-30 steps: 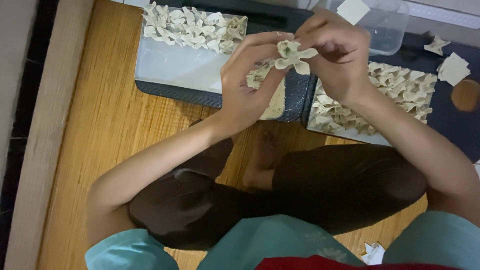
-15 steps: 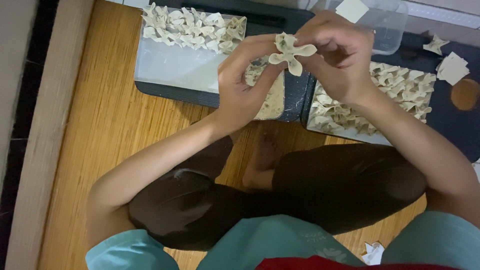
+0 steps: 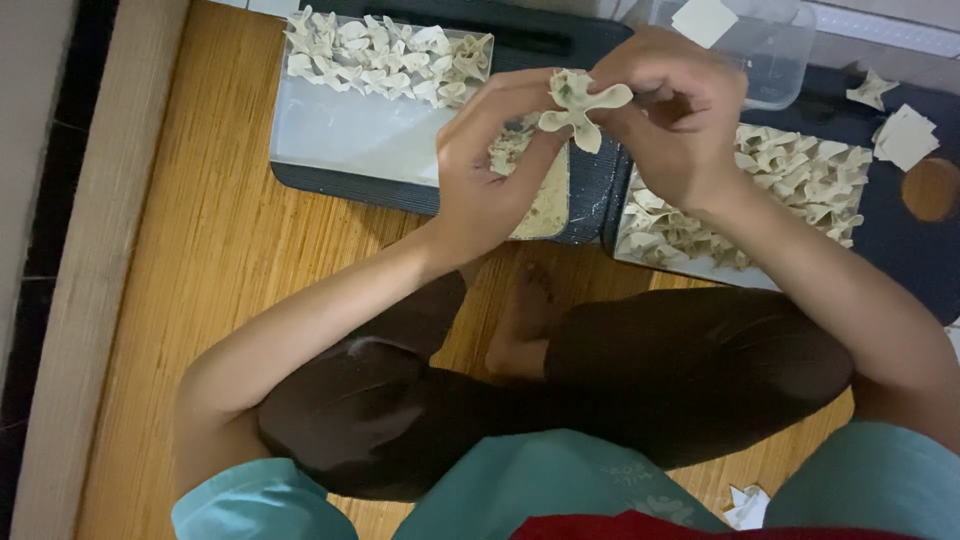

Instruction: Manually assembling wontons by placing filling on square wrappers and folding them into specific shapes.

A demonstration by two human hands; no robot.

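Observation:
A pale folded dumpling (image 3: 580, 105) with flared corners is pinched between my two hands above the trays. My left hand (image 3: 490, 165) grips it from the left with thumb and fingers. My right hand (image 3: 675, 125) holds its right side, fingers curled. Below them a small container of pale filling (image 3: 545, 200) is partly hidden by my left hand.
A white tray (image 3: 350, 135) at the left holds a row of folded dumplings along its far edge. Another tray (image 3: 800, 180) at the right is heaped with several dumplings. A clear plastic box (image 3: 760, 55), square wrappers (image 3: 905, 135) and my crossed legs (image 3: 560, 370) on the bamboo mat.
The dumpling has been turned and lifted slightly between my fingers; both hands stay in the same place above the trays.

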